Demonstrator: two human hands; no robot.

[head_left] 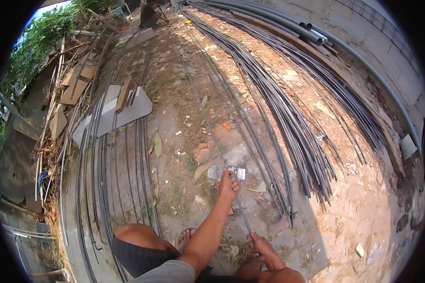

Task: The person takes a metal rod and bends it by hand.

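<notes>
A long thin metal rod (204, 113) runs away from me along the middle of the ground. My left hand (229, 185) is wrapped round it, in front of a clear plastic packet (216, 172) lying on the ground. Nearer to my body, my right hand (260, 245) grips the same rod close to its near end. Fingers of both hands are closed. The rod passes between the two hands at a slant. My foot in a sandal (186, 236) shows left of my left forearm.
Bundled rods (269, 89) lie to the right, with grey pipes (278, 21) beside the wall (363, 37). More rods (101, 188) lie left, near a white panel (113, 115) and scrap wood (78, 78). Another person (150, 16) crouches at the far end.
</notes>
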